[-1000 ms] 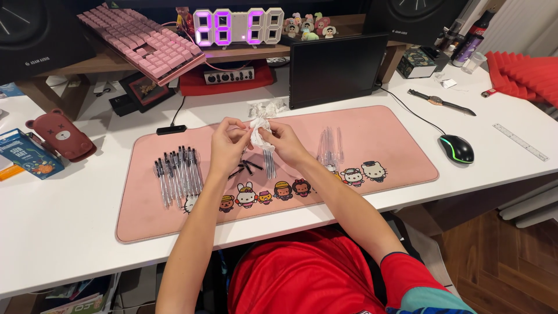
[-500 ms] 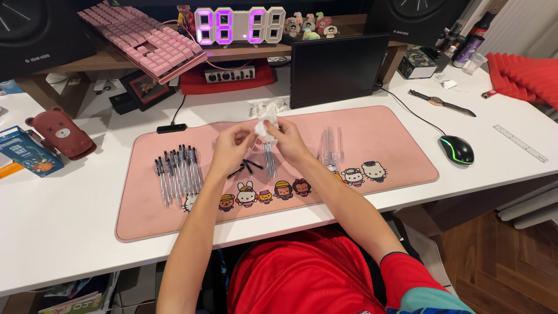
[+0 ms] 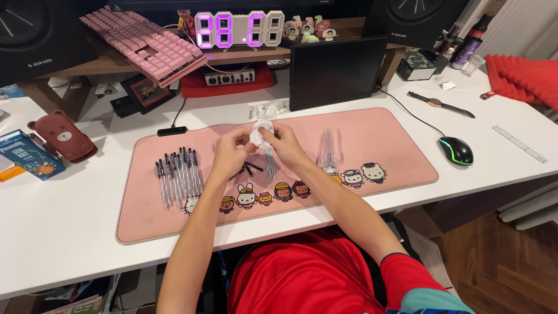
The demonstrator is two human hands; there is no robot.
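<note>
Both hands pinch a small crumpled clear plastic wrapper [image 3: 260, 132] above the middle of the pink desk mat [image 3: 378, 139]: the left hand [image 3: 231, 152] grips its left side with closed fingers, the right hand [image 3: 281, 145] grips its right side, and the 2 hands nearly touch. Just under the right hand a bunch of thin refills [image 3: 269, 157] hangs or lies on the mat; I cannot tell whether the hand holds it. A few small dark pen parts [image 3: 250, 169] lie on the mat below the hands. Nearest the person, a row of cartoon figures [image 3: 279, 192] is printed along the mat's front edge. To the left, a row of assembled pens [image 3: 179, 173] lies side by side on the mat. To the right lie some clear pen barrels [image 3: 329, 148]. Beyond the mat on the right sits a black mouse [image 3: 455, 150] on the white desk [image 3: 70, 227]. Behind the hands lies another crumpled wrapper [image 3: 268, 109], then a dark upright panel [image 3: 337, 71]. Farthest back stand a pink keyboard [image 3: 145, 43] and a glowing digital clock [image 3: 239, 29].
</note>
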